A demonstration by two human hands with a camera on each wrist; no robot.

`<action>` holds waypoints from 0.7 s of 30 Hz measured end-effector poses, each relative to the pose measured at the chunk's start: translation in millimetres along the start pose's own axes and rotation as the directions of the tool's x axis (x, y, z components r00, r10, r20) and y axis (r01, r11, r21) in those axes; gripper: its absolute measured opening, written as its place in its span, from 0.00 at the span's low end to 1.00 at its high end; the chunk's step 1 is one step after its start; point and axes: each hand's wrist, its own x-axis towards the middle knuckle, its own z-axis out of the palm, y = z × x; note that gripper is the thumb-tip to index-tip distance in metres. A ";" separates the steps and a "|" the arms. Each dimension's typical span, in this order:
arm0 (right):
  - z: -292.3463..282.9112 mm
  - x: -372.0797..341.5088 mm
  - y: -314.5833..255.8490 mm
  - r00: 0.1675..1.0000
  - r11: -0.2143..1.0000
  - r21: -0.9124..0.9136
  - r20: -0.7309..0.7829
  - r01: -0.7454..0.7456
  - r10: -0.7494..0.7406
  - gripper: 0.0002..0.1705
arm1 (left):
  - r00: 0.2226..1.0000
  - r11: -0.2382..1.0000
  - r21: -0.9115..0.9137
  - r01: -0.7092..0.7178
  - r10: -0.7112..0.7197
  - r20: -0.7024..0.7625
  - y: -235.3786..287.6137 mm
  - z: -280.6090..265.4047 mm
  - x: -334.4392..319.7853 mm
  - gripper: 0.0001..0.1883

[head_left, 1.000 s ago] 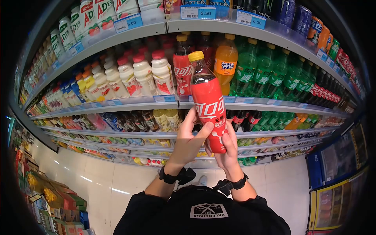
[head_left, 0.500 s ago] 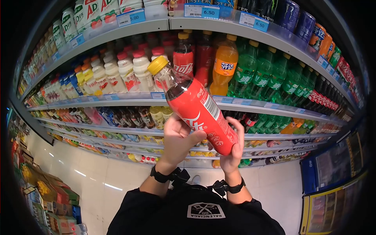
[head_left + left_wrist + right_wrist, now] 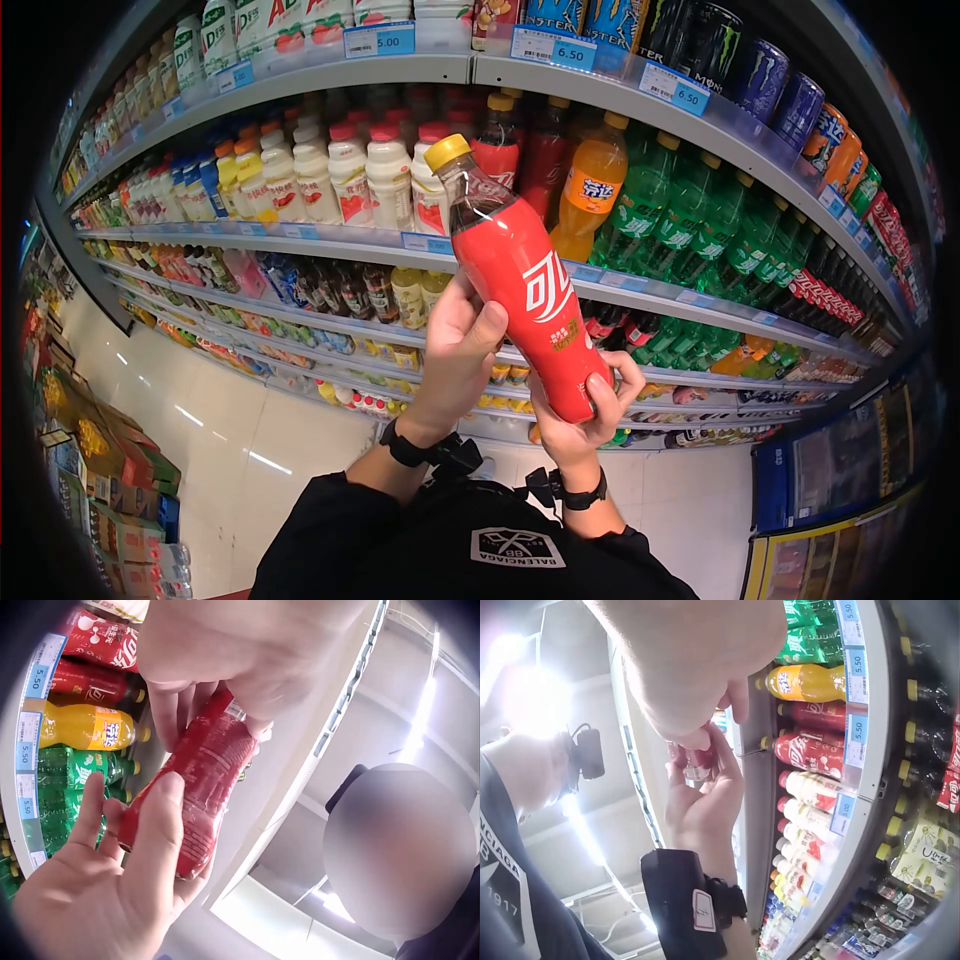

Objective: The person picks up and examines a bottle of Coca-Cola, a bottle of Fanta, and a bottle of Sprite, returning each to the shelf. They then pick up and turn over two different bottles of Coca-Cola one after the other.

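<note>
Both grips are on the same thing rn: L hand (image 3: 458,345) has its fingers tucked behind the red bottle (image 3: 530,290), w/ the thumb along its left side, abt mid-label. R hand (image 3: 585,410) wraps the bottom end, thumb over the front & fingertips out past the right edge. So yeah, closed around it w/ both, no loose hand.

Bottle's up in front of the chest, btwn the person & the shelf (image 3: 240,242). It's tilted, not upright: long axis runs from the yellow cap (image 3: 447,152), top left in the head view, down to the base at lower right. Cap end sticks out past L hand, so L is the nearer one to the cap & R is right at the base. White lettering faces the head cam, tho it's partly wrapped round the side.

Further out, past the cap, there's a row of white bottles (image 3: 388,180) w/ pink caps. Orange soda (image 3: 592,190) is right of the red one, then green bottles (image 3: 640,210) next to that. Price tags (image 3: 425,243) run along the shelf edge.
</note>
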 end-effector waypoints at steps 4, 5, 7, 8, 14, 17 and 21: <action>4.2 -10.0 0.8 0.960 0.902 0.333 0.153 -0.275 0.236 0.61 | 0.999 0.999 -0.001 0.039 -0.039 0.019 1.5 2.9 -0.3 0.41; 4.0 -12.9 -2.3 0.958 0.899 0.336 0.156 -0.280 0.240 0.61 | 0.999 0.999 0.001 0.042 -0.042 0.014 2.0 2.8 0.0 0.41; 3.9 -9.1 -15.3 0.735 0.090 0.839 0.413 -0.537 0.538 0.58 | 0.999 0.998 0.068 0.013 -0.015 0.031 2.2 2.1 -0.2 0.42; 1.4 -12.8 -13.7 0.670 0.056 0.801 0.458 -0.596 0.585 0.56 | 0.999 0.997 0.072 0.017 -0.019 0.029 1.4 1.7 -0.9 0.42; 5.1 -10.7 -4.7 0.980 0.962 0.189 0.014 -0.196 0.197 0.48 | 1.000 0.998 0.065 0.014 -0.014 0.009 -9.4 18.2 0.5 0.48; -1.6 -20.0 -10.5 0.989 0.985 0.083 0.019 -0.149 0.148 0.47 | 0.995 0.993 -0.098 0.062 -0.055 0.078 -14.2 4.9 -1.9 0.44; -1.6 -14.3 -16.2 0.971 0.925 0.299 0.120 -0.234 0.207 0.41 | 0.997 0.997 -0.004 0.073 -0.073 -0.007 -15.0 -0.9 -3.4 0.47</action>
